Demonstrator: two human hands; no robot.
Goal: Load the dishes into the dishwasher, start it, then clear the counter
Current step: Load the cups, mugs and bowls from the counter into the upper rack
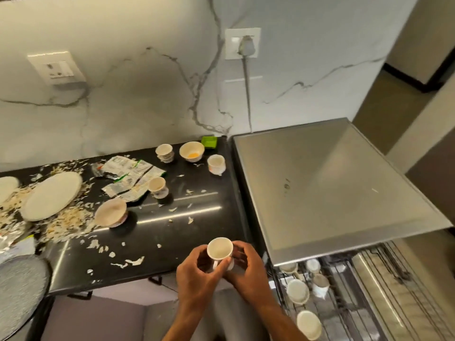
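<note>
**One cup in two hands, dishes left on the counter**

On the glossy black counter [172, 232] lie two round white plates [53, 196] amid pale scraps, then two bowls [111, 212] and three small cups [157, 187]. Left hand [197, 274] and right hand [248, 269] both grip one smooth white handled cup [219, 251]. Rightmost, the wire dishwasher rack [344, 299] holds five cups.

White marble-look wall [138, 77] with grey veins, two switch plates on it, one [242, 43] with a plug and cord. Black glossy countertop [192, 232] catching light streaks. Beige floor [384, 104] off right.
</note>
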